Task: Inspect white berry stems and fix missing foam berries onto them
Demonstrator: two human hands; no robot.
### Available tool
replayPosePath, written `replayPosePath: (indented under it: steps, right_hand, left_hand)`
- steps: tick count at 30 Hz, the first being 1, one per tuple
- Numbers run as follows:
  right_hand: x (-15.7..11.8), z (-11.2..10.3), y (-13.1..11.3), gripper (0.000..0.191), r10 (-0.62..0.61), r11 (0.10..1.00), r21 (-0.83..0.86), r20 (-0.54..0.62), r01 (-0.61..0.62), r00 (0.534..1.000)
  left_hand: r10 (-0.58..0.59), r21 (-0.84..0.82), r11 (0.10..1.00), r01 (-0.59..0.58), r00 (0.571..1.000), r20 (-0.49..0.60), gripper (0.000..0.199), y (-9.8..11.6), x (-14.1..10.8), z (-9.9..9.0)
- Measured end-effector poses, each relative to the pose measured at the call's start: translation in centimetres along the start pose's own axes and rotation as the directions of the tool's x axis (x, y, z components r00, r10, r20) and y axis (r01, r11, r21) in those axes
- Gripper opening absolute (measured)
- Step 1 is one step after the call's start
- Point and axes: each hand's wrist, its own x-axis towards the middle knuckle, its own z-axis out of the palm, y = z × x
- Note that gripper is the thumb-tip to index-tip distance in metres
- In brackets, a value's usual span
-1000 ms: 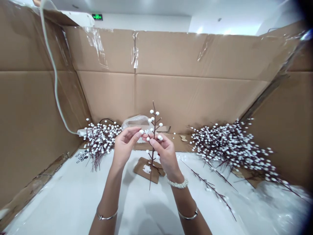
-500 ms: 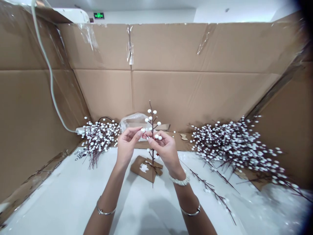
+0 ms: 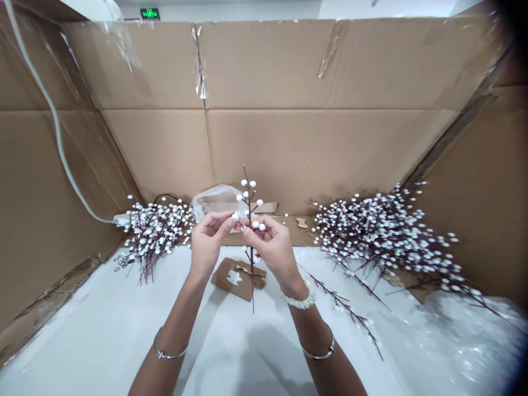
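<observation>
Bare hands (image 3: 270,247), silver bangle (image 3: 170,352) on each arm, white beaded bracelet (image 3: 298,301) on right wrist

The left hand (image 3: 208,237) and right hand (image 3: 270,247) are holding an artificial white-berry stem (image 3: 249,220) upright above a kraft cardboard cut-out (image 3: 238,279), between a berry-stem pile (image 3: 154,234) and a larger berry-stem pile (image 3: 383,236).
</observation>
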Motion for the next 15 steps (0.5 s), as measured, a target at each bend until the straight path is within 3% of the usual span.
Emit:
replayPosePath:
  steps: [6,15]
  right_hand:
    - [-0.34,-0.33,-0.39,0.020,0.005,0.999,-0.050,-0.002,-0.005,1.000]
    - [-0.19,-0.23,-0.43,0.021,0.017,1.000,0.021,-0.011,-0.016,1.000]
  left_hand:
    - [-0.008,-0.016,1.000,0.009,1.000,0.020,0.020,-0.11,-0.17,0.37]
    - [0.005,0.071,0.997,-0.007,0.999,0.033,0.023,0.17,-0.09,0.07]
